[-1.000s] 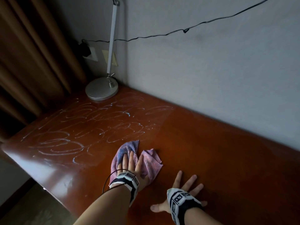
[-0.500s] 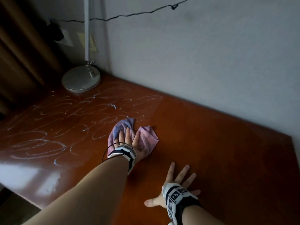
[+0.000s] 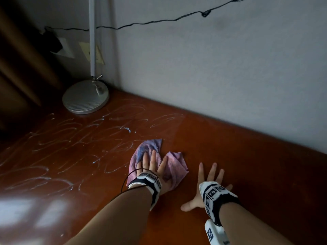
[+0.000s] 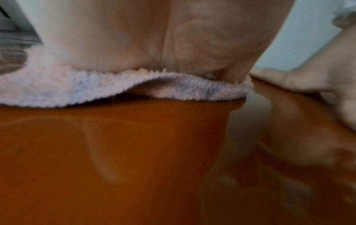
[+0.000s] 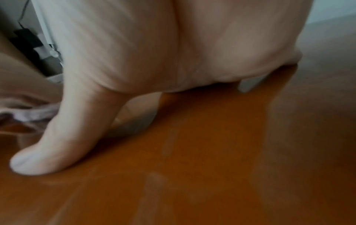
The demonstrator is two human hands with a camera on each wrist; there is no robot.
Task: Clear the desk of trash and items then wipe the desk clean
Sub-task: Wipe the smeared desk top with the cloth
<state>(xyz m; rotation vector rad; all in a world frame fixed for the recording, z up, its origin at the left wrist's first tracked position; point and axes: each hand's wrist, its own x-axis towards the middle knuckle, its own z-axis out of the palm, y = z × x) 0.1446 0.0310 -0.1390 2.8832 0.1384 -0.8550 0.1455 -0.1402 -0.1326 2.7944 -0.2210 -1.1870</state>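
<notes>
Grey-white plaster wall [image 3: 221,71] behind a glossy reddish-brown wooden worktop [image 3: 247,165], back edge flush to the wall, near-left edge under window glare. Left half of the worktop covered in whitish looping smear streaks [image 3: 74,138]; right half plain and shiny with open room out to the right. Round flat silver lamp base [image 3: 85,99] with fine ridges sits at the back left, thin straight lamp pole [image 3: 92,36] rising from it. Thin black cable [image 3: 159,21] strung across the wall to a dark plug [image 3: 53,43] at a wall socket; brown curtain [image 3: 16,68] at far left. Pink-and-blue fluffy cloth [image 3: 174,167], crumpled into two lobes, lies mid-worktop just right of the streaks. Left hand [image 3: 155,168] flat on the cloth, fingers straight and slightly spread, pressing it down; left wrist view shows the nubby cloth edge [image 4: 173,89] under the palm, blurred. Right hand [image 3: 207,184] just beside the cloth, not touching it, palm down on bare wood, fingers splayed wide, thumb [image 5: 57,137] out to the side. Both wrists wear black-and-white marker bands [image 3: 214,193].
</notes>
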